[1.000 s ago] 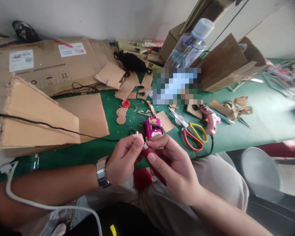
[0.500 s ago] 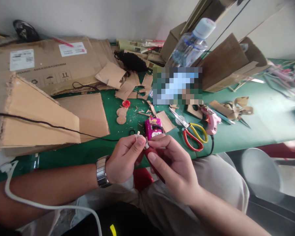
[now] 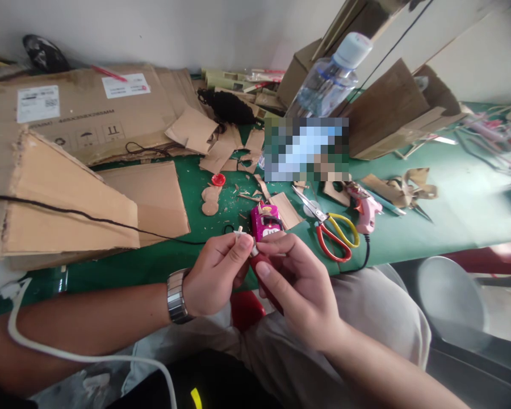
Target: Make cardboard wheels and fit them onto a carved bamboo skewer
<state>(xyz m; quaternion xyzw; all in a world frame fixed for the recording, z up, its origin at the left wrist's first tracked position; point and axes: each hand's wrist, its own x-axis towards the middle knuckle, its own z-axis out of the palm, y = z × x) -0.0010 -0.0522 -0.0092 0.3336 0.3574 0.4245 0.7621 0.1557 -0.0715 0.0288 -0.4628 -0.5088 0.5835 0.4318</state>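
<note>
My left hand (image 3: 215, 272) pinches a small pale piece (image 3: 239, 232) between thumb and forefinger, a short tip poking up. A black cord (image 3: 89, 217) runs across cardboard from the left edge to this hand; whether the fingers grip it I cannot tell. My right hand (image 3: 304, 284) is wrapped round a dark red-handled tool (image 3: 270, 284) with a silvery metal end, held close against the left fingertips. The tool's working end is hidden by the fingers. Just beyond both hands sits a magenta box-like object (image 3: 266, 220). A metal watch is on the left wrist.
Scissors (image 3: 340, 230) and a pink glue gun (image 3: 366, 207) lie to the right on the green table (image 3: 443, 227). Cardboard scraps (image 3: 217, 154) litter the middle. A folded cardboard piece (image 3: 72, 204) stands left. Behind are a water bottle (image 3: 323, 85) and a cardboard box (image 3: 392, 113).
Both hands stay together in almost the same place. The right hand has shifted very slightly, and the pale piece has turned a little in the left fingers.
</note>
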